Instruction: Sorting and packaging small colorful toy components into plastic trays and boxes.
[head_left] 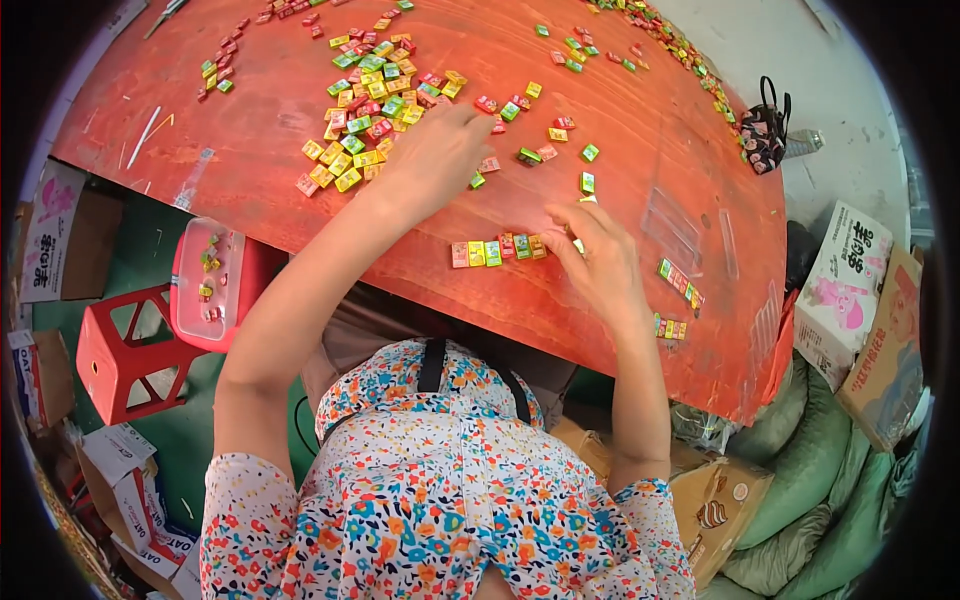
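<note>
While the left hand (445, 150) is up and left of the row of small boxes (493, 253), the right hand (597, 257) sits at the row's right end. Row = reference for all positions below. It lies flat on the red table (260, 190), near the person's edge: roughly six boxes side by side, mixed pink, yellow, green, red and orange.

Left hand: fingers bent and bunched, palm down, at the right side of the big pile (393, 104). Fingertips partly hidden; can't tell if it has hold of a box.

Right hand: half open, thumb and index apart, both pointing at the row's last box. A bit of something yellowish shows in the gap behind them; can't tell if it's gripped or just lying there.

Pile is beyond the row and to its left, boxes heaped at all angles. Loose boxes scatter beyond the row, a green-and-white one (587, 183) among them, near the right hand.

Right of the row: a slanted strip of boxes (681, 283), and nearer the person a short group (670, 328). Far right and beyond: black patterned bag (765, 138).

Left of the row, off the table: clear tub (228, 262) with a few boxes inside, red stool (95, 355) beside it.
</note>
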